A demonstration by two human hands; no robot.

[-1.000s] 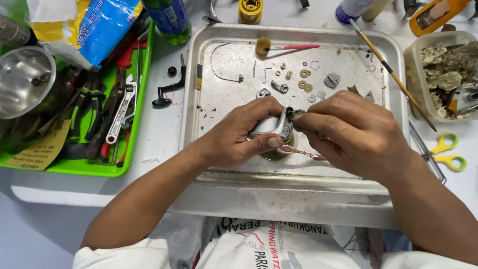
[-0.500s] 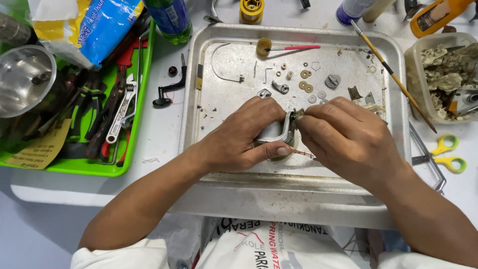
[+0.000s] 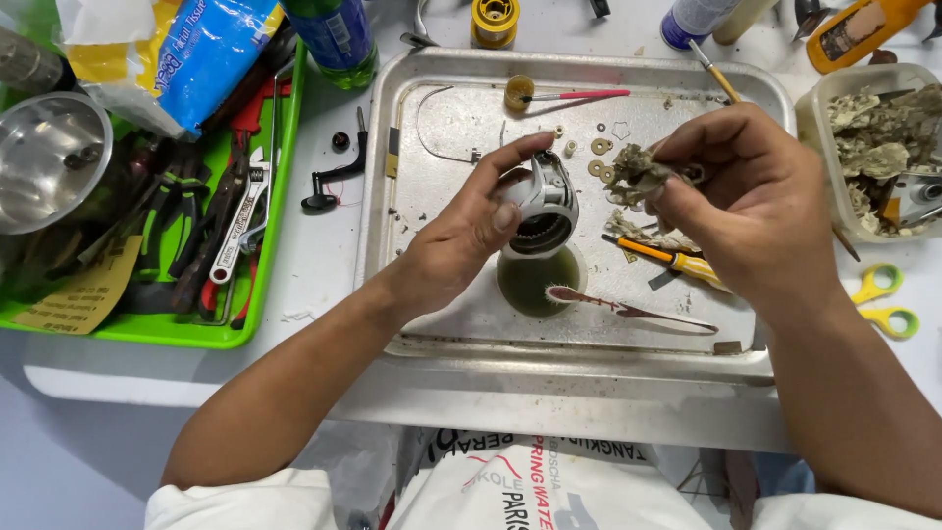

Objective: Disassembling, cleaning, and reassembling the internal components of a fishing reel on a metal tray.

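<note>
My left hand (image 3: 461, 236) grips a small silver-grey reel housing (image 3: 542, 201) above the metal tray (image 3: 687, 368). A little to its right, my right hand (image 3: 756, 196) pinches a dirty, crumpled rag (image 3: 643, 169), held apart from the housing. Under the housing stands a small round cup of dark green liquid (image 3: 535, 280) with a toothbrush (image 3: 628, 307) lying across its rim. A yellow-handled screwdriver (image 3: 672, 259) lies on the tray below my right hand. Small washers and rings (image 3: 599, 147) are scattered at the tray's back.
A green tray (image 3: 260, 236) of wrenches and pliers sits at left with a steel bowl (image 3: 44, 157) and a blue bag (image 3: 201, 54). A plastic tub of rags (image 3: 873, 147) and yellow scissors (image 3: 888, 299) are at right. Bottles stand along the back edge.
My hands have separated and lifted toward the tray's back. The right hand now holds a rag away from the housing. The cup, toothbrush and screwdriver are uncovered.
</note>
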